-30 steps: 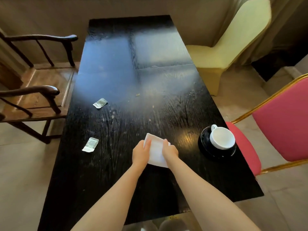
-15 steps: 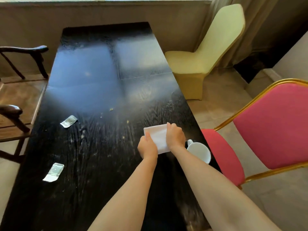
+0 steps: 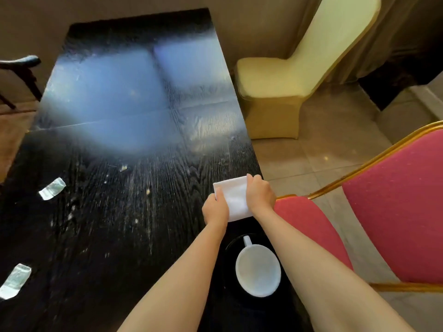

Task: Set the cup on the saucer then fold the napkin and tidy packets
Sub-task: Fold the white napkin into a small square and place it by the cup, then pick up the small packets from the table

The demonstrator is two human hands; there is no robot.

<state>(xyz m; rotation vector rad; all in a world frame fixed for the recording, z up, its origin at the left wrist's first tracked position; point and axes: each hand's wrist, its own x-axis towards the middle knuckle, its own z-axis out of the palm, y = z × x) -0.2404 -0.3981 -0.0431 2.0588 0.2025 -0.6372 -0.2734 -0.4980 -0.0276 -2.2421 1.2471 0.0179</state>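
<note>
Right now I have the folded white cloth napkin (image 3: pixel 236 200) lying on the black wooden table (image 3: pixel 115 212) near its right edge, left hand (image 3: pixel 214 209) pinching its near-left edge, right hand (image 3: pixel 260 194) curled over its right side. It looks soft, light and limp, so I'd grip along edges or corners.

Soft daylight, probably from a window beyond the far end, throws broad bluish glare across the black table (image 3: pixel 115 111). The whole frame is slightly motion-blurred, with wide-angle bending at the edges.
</note>
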